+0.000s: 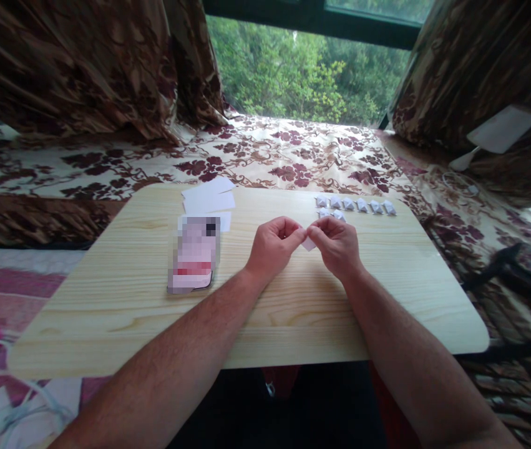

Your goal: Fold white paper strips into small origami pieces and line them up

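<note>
Between my two hands, above the middle of the wooden table (pixel 288 305), is a small piece of white paper (pixel 309 244). My left hand (pixel 275 243) pinches its left side with thumb and forefinger. The right side is pinched by my right hand (pixel 337 244). Fingers cover most of the paper, so its folds are hard to make out. Just beyond my right hand stand several small folded white paper pieces (pixel 362 205) in a row, with a shorter second row in front, partly hidden by that hand.
Left of my hands lies a pinkish phone-like object (pixel 194 252), blurred by pixelation. White paper sheets (pixel 209 196) overlap behind it. Floral cloth (pixel 293 149) covers the ledge under the window. A white lamp (pixel 503 129) stands at right, beside a dark chair (pixel 518 280).
</note>
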`<state>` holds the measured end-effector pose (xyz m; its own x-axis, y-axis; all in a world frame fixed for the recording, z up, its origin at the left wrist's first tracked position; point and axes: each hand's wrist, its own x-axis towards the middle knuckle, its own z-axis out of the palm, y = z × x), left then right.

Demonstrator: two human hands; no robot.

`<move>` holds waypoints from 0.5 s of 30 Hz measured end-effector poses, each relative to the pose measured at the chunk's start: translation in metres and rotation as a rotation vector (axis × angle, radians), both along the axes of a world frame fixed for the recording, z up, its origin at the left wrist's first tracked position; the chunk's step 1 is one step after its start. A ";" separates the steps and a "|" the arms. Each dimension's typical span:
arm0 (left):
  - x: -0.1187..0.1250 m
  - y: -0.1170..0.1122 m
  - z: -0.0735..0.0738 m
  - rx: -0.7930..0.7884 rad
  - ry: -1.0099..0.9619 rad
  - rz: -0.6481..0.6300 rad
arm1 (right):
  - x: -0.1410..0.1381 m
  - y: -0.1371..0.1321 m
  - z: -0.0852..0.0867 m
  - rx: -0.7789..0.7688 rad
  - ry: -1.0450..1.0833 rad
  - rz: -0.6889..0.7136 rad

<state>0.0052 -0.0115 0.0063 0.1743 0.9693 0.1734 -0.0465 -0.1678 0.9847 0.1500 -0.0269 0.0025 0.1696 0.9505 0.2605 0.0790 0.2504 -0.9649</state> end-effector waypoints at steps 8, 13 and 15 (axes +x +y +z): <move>0.000 -0.002 0.000 0.044 0.028 0.023 | 0.000 -0.002 0.002 -0.008 -0.016 0.009; 0.000 -0.002 -0.001 0.030 -0.005 0.022 | 0.000 -0.002 0.002 -0.025 0.009 0.029; 0.000 -0.002 -0.002 0.030 -0.005 0.027 | 0.001 -0.002 0.002 -0.029 0.019 0.031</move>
